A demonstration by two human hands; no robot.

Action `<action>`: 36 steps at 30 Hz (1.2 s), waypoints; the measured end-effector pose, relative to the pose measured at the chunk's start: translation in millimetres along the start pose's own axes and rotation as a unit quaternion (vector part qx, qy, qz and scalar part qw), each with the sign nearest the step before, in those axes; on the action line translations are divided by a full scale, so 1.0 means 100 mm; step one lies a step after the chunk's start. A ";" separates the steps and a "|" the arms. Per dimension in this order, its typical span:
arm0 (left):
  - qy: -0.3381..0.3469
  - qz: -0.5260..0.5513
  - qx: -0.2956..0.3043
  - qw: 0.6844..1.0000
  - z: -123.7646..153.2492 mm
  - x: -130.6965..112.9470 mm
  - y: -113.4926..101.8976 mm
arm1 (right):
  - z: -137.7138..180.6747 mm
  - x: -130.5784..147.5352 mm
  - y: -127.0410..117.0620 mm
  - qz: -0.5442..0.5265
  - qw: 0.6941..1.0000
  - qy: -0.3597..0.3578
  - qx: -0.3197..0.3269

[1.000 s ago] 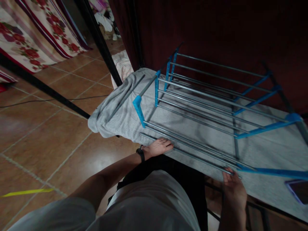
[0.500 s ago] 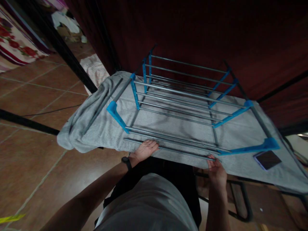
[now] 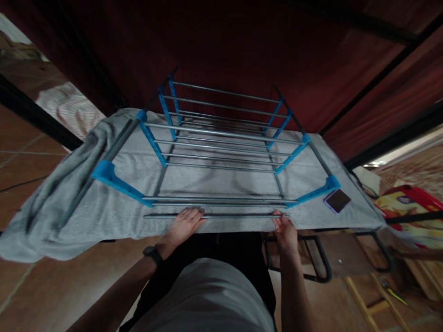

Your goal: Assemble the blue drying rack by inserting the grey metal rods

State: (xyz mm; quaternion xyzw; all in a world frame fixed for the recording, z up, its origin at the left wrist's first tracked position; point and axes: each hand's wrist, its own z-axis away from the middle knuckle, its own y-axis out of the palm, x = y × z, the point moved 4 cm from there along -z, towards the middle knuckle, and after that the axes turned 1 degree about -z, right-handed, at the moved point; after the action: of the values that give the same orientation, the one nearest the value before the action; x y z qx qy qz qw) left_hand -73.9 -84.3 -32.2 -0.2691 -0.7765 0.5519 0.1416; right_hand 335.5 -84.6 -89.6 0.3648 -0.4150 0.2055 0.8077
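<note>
A rack of grey metal rods and blue plastic brackets (image 3: pixel 221 138) lies on a grey cloth-covered table (image 3: pixel 104 216). A loose grey rod (image 3: pixel 238 215) lies along the near edge of the cloth. My left hand (image 3: pixel 185 222) rests on this rod near its left part, fingers curled over it. My right hand (image 3: pixel 284 227) grips the rod's right end with closed fingers. A black watch (image 3: pixel 152 252) is on my left wrist.
A phone (image 3: pixel 337 200) lies on the cloth at the right, beside a blue bracket (image 3: pixel 316 191). Two more grey poles (image 3: pixel 93 170) lie on the cloth at the left. Dark red curtain behind the table. Tiled floor, a black metal frame (image 3: pixel 318 258) and wooden slats below right.
The view has swung right, so the table now sits centred. Both hands stay on the loose front rod, which now lies level along the near edge.
</note>
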 end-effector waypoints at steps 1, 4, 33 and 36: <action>0.000 -0.001 -0.004 1.000 0.00 0.00 0.00 | 0.00 0.00 0.01 -0.001 1.000 0.001 0.002; -0.007 0.007 -0.007 1.000 -0.01 0.02 0.01 | 0.03 0.01 0.03 -0.007 1.000 -0.002 0.013; -0.005 0.034 -0.081 0.996 0.05 0.09 -0.04 | 0.25 0.17 0.25 -0.046 0.998 -0.011 0.040; -0.005 0.038 -0.080 0.996 0.08 0.09 -0.02 | 0.28 0.22 0.29 -0.055 0.998 -0.012 0.043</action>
State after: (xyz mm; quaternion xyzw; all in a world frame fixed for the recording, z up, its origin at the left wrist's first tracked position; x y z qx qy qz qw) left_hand -86.0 -85.4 -33.7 -0.3063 -0.8079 0.4945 0.0951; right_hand 315.3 -86.5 -48.8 0.4237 -0.3949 0.1744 0.7963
